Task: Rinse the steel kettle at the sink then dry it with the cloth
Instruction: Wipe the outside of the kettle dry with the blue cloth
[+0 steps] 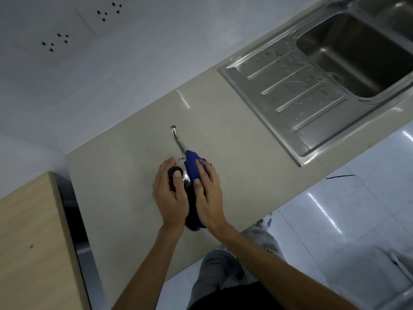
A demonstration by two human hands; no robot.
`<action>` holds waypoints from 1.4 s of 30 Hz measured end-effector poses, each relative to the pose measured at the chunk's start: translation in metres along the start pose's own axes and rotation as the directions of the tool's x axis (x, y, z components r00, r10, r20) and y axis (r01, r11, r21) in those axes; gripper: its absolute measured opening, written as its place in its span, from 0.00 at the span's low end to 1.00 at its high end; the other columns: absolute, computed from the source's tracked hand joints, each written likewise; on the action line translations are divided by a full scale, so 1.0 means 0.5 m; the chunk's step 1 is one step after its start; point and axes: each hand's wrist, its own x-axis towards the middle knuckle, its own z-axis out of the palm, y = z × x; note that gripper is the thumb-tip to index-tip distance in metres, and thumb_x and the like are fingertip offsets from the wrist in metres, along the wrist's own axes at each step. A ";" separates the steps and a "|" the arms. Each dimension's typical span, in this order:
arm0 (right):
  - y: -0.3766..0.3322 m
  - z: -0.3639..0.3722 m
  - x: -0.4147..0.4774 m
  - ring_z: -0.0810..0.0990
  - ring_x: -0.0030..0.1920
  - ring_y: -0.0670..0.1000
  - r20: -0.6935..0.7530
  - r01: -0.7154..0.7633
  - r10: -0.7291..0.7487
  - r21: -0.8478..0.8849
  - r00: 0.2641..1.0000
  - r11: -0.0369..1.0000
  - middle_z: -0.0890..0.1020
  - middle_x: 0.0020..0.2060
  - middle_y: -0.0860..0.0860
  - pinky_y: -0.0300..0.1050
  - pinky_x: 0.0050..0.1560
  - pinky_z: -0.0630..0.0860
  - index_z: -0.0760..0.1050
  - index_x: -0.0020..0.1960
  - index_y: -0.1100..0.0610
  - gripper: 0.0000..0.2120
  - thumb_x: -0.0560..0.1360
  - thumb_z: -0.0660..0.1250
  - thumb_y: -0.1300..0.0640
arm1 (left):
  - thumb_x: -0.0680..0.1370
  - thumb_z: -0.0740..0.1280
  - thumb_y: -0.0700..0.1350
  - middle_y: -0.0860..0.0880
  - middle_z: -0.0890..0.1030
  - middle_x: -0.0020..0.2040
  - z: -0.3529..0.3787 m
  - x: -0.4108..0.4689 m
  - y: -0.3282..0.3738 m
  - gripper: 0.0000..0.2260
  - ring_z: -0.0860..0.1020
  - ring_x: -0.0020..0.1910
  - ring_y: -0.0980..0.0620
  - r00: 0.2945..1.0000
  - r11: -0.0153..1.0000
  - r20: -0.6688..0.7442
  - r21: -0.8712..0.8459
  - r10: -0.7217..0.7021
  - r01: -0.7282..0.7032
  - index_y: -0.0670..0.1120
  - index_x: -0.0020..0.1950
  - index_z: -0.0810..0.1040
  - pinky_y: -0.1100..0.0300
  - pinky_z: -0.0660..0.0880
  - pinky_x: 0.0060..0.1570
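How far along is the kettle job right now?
Rinsing looks done: the kettle sits on the counter, away from the wet sink. Drying is under way: the right hand presses the blue cloth against it while the left hand steadies it. The spout looks unwiped.

A beige stone-look countertop (234, 135) runs diagonally beneath a pale grey-white wall (156, 41) carrying white socket plates (55, 42). A light wooden cabinet top (29, 231) sits at lower left. Glossy white floor tiles (357, 209) at lower right reflect streaks of overhead light.
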 end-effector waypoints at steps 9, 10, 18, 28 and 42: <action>0.030 -0.013 0.114 0.75 0.57 0.50 0.081 -0.369 0.361 0.113 0.929 0.923 0.80 0.53 0.49 0.41 0.59 0.70 0.78 0.57 0.56 0.15 0.82 0.53 0.61 | 0.84 0.58 0.49 0.41 0.81 0.64 0.001 -0.002 -0.006 0.20 0.80 0.64 0.42 1.000 1.000 0.001 0.016 0.003 -0.003 0.37 0.66 0.78 0.43 0.77 0.64; 0.011 -0.005 0.072 0.72 0.62 0.46 0.023 -0.256 0.255 0.095 0.967 0.962 0.78 0.59 0.49 0.37 0.65 0.66 0.76 0.63 0.55 0.16 0.82 0.53 0.61 | 0.84 0.58 0.49 0.40 0.82 0.64 0.002 -0.003 -0.007 0.20 0.80 0.64 0.42 1.000 1.000 0.001 0.023 0.002 -0.002 0.37 0.66 0.78 0.42 0.77 0.64; 0.040 -0.027 0.198 0.73 0.37 0.52 0.187 -0.470 0.467 -0.030 0.864 0.882 0.78 0.37 0.55 0.46 0.40 0.70 0.76 0.41 0.60 0.15 0.80 0.54 0.59 | 0.83 0.58 0.49 0.40 0.82 0.64 0.000 0.000 -0.003 0.20 0.79 0.65 0.44 1.000 1.000 0.014 0.004 -0.017 0.017 0.36 0.66 0.78 0.51 0.76 0.66; -0.034 -0.004 0.225 0.77 0.41 0.53 0.320 -0.275 0.330 -0.205 0.888 0.939 0.82 0.45 0.60 0.50 0.47 0.74 0.80 0.45 0.68 0.16 0.79 0.59 0.57 | 0.85 0.56 0.56 0.40 0.82 0.62 -0.002 0.002 0.004 0.26 0.80 0.62 0.46 1.000 1.000 0.006 -0.005 0.025 -0.025 0.35 0.64 0.79 0.57 0.77 0.63; 0.049 0.003 0.107 0.74 0.55 0.55 -0.085 -0.347 0.353 0.081 0.932 0.934 0.76 0.51 0.54 0.51 0.60 0.72 0.80 0.55 0.65 0.16 0.79 0.55 0.63 | 0.84 0.58 0.49 0.43 0.82 0.63 0.003 0.000 -0.005 0.18 0.80 0.63 0.43 1.000 1.000 -0.007 0.023 0.002 -0.002 0.39 0.65 0.79 0.38 0.76 0.62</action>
